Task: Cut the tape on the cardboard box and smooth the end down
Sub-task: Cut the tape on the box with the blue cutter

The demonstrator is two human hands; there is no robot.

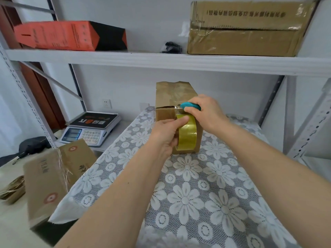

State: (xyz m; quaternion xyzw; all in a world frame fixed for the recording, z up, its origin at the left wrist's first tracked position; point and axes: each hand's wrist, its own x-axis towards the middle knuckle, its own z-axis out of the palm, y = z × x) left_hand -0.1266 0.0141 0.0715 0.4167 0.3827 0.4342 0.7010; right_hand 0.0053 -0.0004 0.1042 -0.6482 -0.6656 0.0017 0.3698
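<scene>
Head view: brown cardboard box [176,97] upright on lace floral tablecloth [197,194]. Left hand [165,134] grips yellowish clear tape roll [187,135] against box; right hand [206,111] clutches teal cutter [190,106] at stretched tape. Risk: blade near left fingertips; slack tape may wrinkle.

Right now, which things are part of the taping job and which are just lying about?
In the job: cardboard box, tape roll in left hand, teal cutter in right hand.
Lying about: scale, orange box, shelf carton, torn carton.

White wall [223,97], grey metal shelving [161,61], lace-covered table [206,194]
</scene>
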